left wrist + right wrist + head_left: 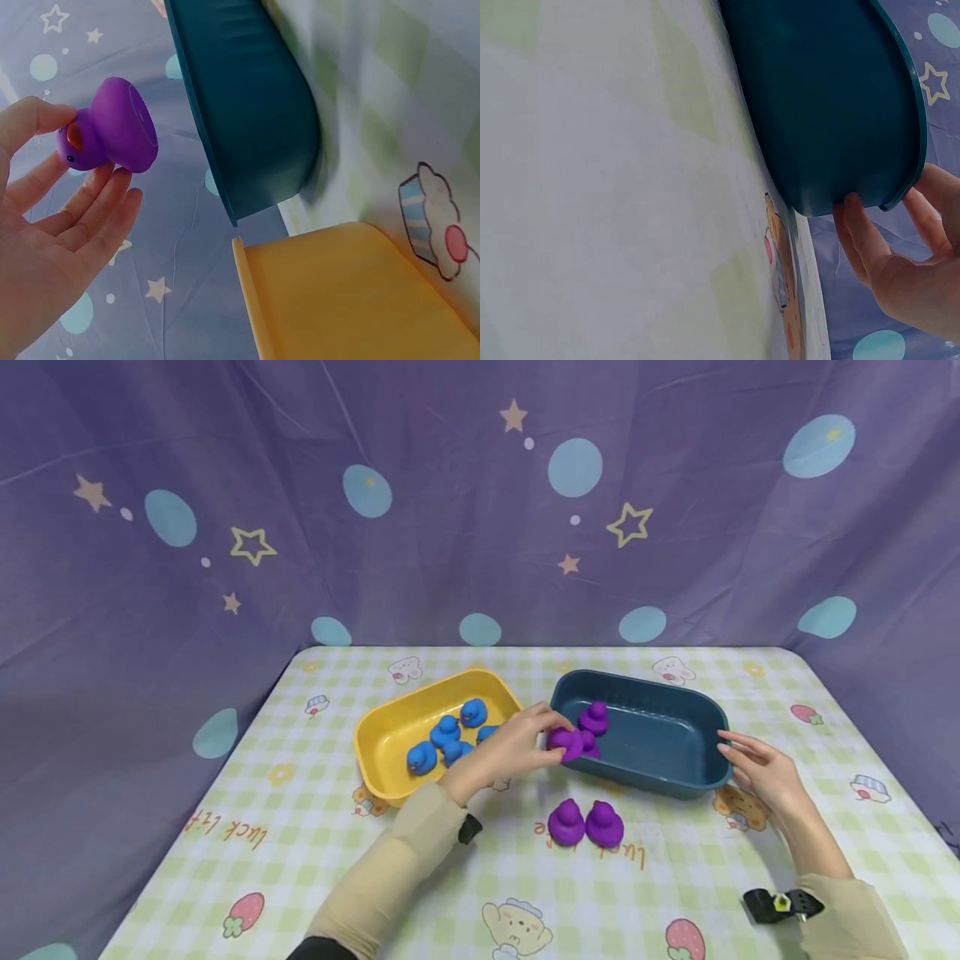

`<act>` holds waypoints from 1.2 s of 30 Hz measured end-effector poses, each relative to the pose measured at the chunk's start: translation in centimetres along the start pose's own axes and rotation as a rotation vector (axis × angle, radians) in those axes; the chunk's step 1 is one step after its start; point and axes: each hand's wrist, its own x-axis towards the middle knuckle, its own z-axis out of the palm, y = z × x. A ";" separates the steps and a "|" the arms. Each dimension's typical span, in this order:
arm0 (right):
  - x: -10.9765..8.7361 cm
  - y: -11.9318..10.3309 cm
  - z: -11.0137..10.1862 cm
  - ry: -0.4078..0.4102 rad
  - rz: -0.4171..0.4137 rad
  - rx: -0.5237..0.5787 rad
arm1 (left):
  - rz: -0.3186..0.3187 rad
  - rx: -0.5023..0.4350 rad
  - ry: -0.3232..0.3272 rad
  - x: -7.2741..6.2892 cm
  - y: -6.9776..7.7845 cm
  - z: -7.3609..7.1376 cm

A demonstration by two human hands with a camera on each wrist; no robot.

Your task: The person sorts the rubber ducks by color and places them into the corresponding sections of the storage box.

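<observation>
My left hand pinches a purple rubber duck between thumb and fingers, over the near left rim of the teal basin. The left wrist view shows the duck tipped on its side, its flat base facing away from the palm. Two other purple ducks sit inside the basin's left end, one partly hidden by the held duck. My right hand rests its fingertips against the basin's right end, some on the outer wall and some at the rim.
Left of the teal basin stands a yellow basin holding several blue ducks, partly covered by my left hand. Two purple ducks stand side by side on the checked tablecloth in front. A purple curtain hangs behind the table.
</observation>
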 end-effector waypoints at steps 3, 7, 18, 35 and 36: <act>0.0 0.0 0.0 0.000 -0.004 -0.034 | 0.005 0.014 -0.001 0.4 0.1 0.0; -0.4 -0.5 0.0 -0.002 -0.013 -0.072 | 0.007 0.023 0.003 0.9 0.3 0.1; -0.2 -0.2 0.0 0.001 -0.018 -0.070 | -0.004 0.025 -0.006 2.2 0.4 0.6; -0.4 -0.6 0.0 0.006 -0.022 -0.076 | -0.014 0.016 -0.081 4.5 0.8 1.4; -0.4 -0.6 0.0 0.007 -0.023 -0.075 | -0.013 0.018 -0.083 4.6 0.9 1.5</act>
